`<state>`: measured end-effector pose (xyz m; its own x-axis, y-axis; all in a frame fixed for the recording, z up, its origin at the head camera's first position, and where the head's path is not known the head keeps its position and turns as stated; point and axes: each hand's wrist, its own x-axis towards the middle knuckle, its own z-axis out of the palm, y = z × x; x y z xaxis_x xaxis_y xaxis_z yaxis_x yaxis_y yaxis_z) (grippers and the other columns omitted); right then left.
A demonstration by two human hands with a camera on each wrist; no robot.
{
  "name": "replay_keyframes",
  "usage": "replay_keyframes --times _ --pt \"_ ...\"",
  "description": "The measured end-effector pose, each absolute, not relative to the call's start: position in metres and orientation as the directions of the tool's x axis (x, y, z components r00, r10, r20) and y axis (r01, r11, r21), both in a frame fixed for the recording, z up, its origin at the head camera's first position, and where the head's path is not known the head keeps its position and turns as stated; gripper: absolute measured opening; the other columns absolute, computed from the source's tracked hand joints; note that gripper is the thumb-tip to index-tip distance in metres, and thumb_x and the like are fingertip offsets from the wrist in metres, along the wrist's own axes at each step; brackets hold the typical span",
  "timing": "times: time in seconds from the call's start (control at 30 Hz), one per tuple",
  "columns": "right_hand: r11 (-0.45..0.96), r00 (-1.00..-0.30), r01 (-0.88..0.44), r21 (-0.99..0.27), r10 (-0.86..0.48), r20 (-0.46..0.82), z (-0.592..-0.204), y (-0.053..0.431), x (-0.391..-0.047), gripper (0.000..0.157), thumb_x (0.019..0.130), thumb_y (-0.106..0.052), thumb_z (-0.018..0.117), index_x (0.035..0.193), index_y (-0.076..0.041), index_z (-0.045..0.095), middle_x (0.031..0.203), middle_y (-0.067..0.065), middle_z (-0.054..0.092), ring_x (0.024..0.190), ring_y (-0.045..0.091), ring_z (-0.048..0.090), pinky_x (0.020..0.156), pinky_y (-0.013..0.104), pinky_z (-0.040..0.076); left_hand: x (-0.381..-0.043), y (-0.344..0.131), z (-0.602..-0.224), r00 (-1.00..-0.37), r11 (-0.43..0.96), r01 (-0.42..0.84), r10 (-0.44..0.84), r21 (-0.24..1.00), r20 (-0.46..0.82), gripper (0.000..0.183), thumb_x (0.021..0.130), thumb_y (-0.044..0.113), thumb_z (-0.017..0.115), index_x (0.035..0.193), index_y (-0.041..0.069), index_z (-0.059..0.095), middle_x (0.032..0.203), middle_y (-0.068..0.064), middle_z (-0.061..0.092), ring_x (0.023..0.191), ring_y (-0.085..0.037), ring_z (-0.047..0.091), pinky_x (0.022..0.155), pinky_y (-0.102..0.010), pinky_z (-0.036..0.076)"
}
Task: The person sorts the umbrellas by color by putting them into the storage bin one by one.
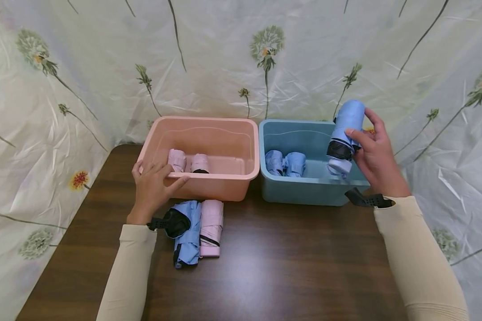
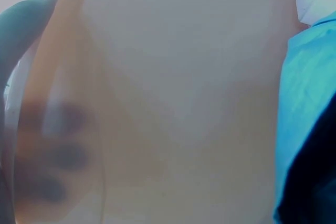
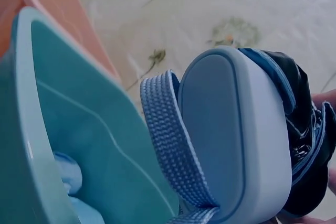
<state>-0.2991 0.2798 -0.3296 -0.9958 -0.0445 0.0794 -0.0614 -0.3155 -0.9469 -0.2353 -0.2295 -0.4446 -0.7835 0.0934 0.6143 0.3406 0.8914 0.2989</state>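
- We've room on bench [image 1: 289,272], front ctr & R.
- Blue umbrella [image 1: 192,236] & pink umbrella [image 1: 211,223] block bench nr our L hand [image 1: 152,185].
- In pink bin [image 1: 209,189], R end's free; pink pair [image 1: 177,159] in way L/ctr.
- In blue bin [image 1: 305,194], blue pair [image 1: 295,164] at L; our R hand [image 1: 379,156] w/ held umbrella [image 1: 349,120] obstructs R.
- Gap btwn bins v. tight.

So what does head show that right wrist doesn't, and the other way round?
Head only: the brown table, a blue umbrella and a pink umbrella on it, two pink umbrellas in the pink bin.
Right wrist only: the face-on handle end and strap weave of the held blue umbrella.
Both: that umbrella, right fingers, teal bin, two blue umbrellas inside it, pink bin, flowered sheet.
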Motion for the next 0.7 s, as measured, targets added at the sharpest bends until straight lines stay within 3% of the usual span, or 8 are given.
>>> replay_keyframes --times 0.2,0.33,0.47,0.7 --pt "-0.259 -0.999 -0.039 -0.965 -0.026 0.047 -0.338 0.284 -0.321 0.073 0.09 -0.008 0.067 0.147 -0.038 0.031 0.144 0.014 0.022 0.121 0.027 0.037 0.08 0.024 0.051 -0.236 -0.229 -0.443 -0.787 0.894 0.336 0.093 0.297 0.61 0.044 0.078 0.055 0.071 0.074 0.013 0.059 0.074 -0.005 0.057 0.086 -0.026 0.055 0.105 -0.062 0.013" --pt "-0.188 -1.0 -0.019 -0.982 -0.014 0.022 -0.344 0.285 -0.328 0.076 0.09 -0.011 0.068 0.147 -0.04 0.028 0.149 0.017 0.018 0.123 0.028 0.035 0.093 0.032 0.044 -0.236 -0.228 -0.444 -0.786 0.892 0.337 0.091 0.3 0.611 0.044 0.078 0.054 0.071 0.074 0.012 0.06 0.074 -0.006 0.057 0.086 -0.026 0.055 0.105 -0.063 0.013" --pt "-0.148 -1.0 0.021 -0.989 0.0 -0.021 -0.352 0.288 -0.332 0.079 0.089 -0.016 0.07 0.148 -0.043 0.026 0.153 0.014 0.014 0.128 0.029 0.031 0.11 0.044 0.028 -0.236 -0.229 -0.445 -0.782 0.891 0.342 0.094 0.299 0.616 0.042 0.078 0.053 0.072 0.075 0.013 0.059 0.075 -0.006 0.058 0.086 -0.026 0.055 0.105 -0.063 0.013" --pt "-0.114 -0.999 0.053 -0.992 0.003 -0.054 -0.361 0.293 -0.335 0.082 0.087 -0.02 0.072 0.148 -0.044 0.023 0.158 0.013 0.007 0.132 0.032 0.026 0.113 0.053 0.017 -0.236 -0.229 -0.445 -0.781 0.894 0.342 0.098 0.29 0.617 0.045 0.077 0.053 0.072 0.075 0.011 0.059 0.074 -0.007 0.057 0.083 -0.027 0.054 0.105 -0.062 0.013"
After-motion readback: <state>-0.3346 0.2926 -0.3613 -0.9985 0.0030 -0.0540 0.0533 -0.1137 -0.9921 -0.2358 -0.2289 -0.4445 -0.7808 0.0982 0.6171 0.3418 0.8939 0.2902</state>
